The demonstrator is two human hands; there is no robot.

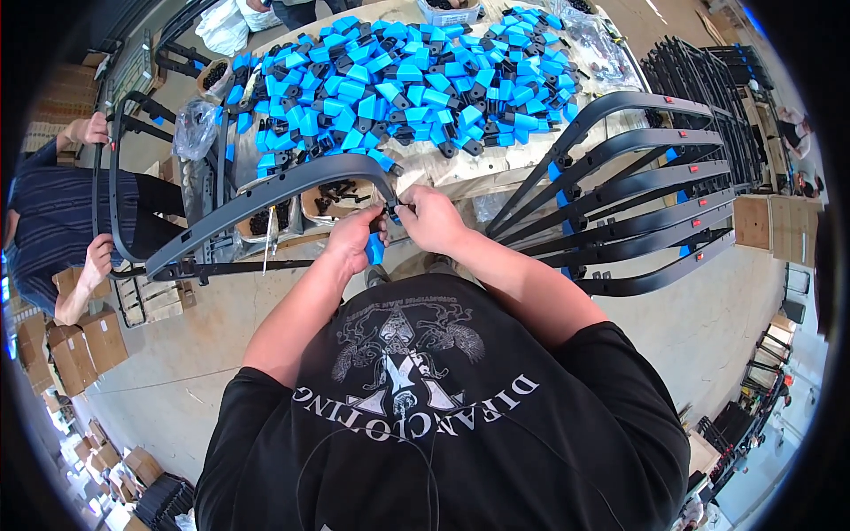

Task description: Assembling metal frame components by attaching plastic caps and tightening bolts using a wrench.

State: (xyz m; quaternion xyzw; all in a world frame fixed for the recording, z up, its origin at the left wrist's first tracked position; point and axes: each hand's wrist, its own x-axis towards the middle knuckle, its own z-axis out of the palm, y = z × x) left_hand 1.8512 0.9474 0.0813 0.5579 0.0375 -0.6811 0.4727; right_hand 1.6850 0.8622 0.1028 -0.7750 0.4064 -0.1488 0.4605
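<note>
A curved black frame (266,188) reaches from the left to the middle, its bent end coming down between my two hands. My left hand (352,237) is closed around a blue and black plastic part (375,251), whose blue end sticks out below the fingers. It sits right beside the frame's end. My right hand (431,219) is closed at that same end from the right, thumb and fingers pinched together. The fingers hide the exact contact between part and frame. Ahead, a big heap of blue and black plastic parts (381,80) covers the table.
Several finished-looking curved black frames (655,177) lean fanned out at the right. Below the heap stands a box of small black pieces (341,195). At the left, another person's hands (99,257) hold a black frame. Cardboard boxes (84,350) stand behind that person.
</note>
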